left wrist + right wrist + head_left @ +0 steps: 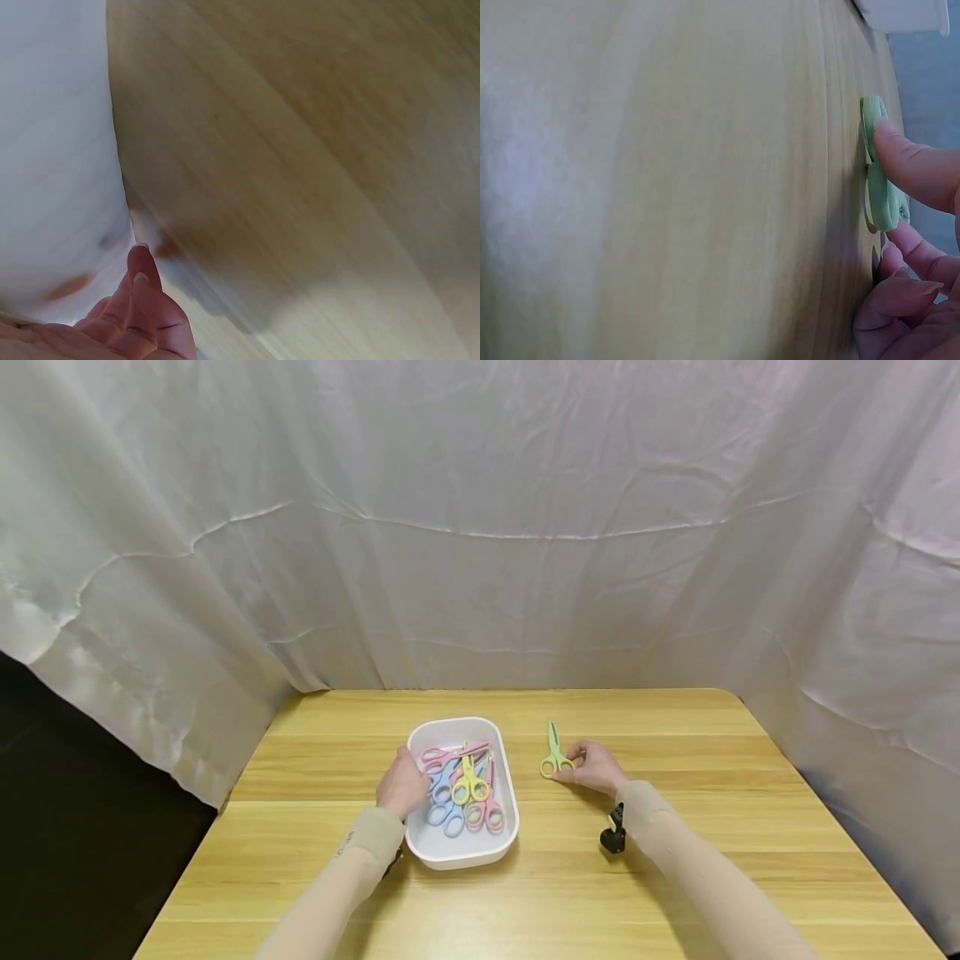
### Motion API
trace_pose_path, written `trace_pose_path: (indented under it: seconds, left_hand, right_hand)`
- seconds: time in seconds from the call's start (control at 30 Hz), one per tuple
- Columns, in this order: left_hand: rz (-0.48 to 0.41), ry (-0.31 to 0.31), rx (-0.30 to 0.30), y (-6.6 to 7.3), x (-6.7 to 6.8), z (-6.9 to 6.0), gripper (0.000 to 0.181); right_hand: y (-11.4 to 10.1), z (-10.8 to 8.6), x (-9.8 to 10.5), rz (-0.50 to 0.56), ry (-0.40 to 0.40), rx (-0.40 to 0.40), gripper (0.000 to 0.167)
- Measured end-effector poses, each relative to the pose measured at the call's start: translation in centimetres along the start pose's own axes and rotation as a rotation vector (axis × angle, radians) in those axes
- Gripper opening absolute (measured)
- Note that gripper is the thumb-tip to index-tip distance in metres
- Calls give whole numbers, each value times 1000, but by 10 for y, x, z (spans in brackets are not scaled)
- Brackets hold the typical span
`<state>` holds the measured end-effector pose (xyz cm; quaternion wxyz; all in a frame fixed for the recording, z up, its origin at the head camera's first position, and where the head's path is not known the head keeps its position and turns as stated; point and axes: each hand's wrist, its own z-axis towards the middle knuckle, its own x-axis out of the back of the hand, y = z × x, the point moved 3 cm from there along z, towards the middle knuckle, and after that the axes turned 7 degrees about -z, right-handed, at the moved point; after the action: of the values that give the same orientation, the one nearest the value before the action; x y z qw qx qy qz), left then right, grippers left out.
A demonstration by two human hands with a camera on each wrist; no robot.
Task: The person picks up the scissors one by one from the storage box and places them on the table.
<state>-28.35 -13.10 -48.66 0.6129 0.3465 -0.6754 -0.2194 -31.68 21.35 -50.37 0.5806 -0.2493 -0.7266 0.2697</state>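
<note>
The right hand point(595, 768) pinches the green scissors point(556, 756) by the handles, right of the tub, blades towards the table's point(300, 777) far edge! And the left hand point(402, 783) grips the white tub point(468, 861) by its left wall, pink, blue and yellow scissors point(468, 770) heaped inside.

Lies open over the surface point(757, 827) right of the right hand point(592, 768) and left of the left hand point(403, 785). Narrows to a lane between the white bin point(462, 862) and the green scissors point(554, 747). Is blocked at the bin's left rim by the left hand, inside by heaped scissors point(468, 773), behind by curtain point(480, 602).
</note>
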Motion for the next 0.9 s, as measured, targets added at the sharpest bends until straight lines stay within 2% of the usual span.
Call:
trace_pose_path:
  seconds: [0.4, 0.7, 0.9]
  left_hand:
    - [9, 4, 3, -1, 0, 0, 67]
    - [6, 1, 5, -2, -1, 0, 68]
    - [15, 17, -17, 1, 0, -1, 67]
  right_hand:
    - [1, 1, 1, 11, -2, 19, 43]
    - [2, 0, 1, 9, 0, 33, 44]
    - [6, 3, 1, -16, 22, 47, 47]
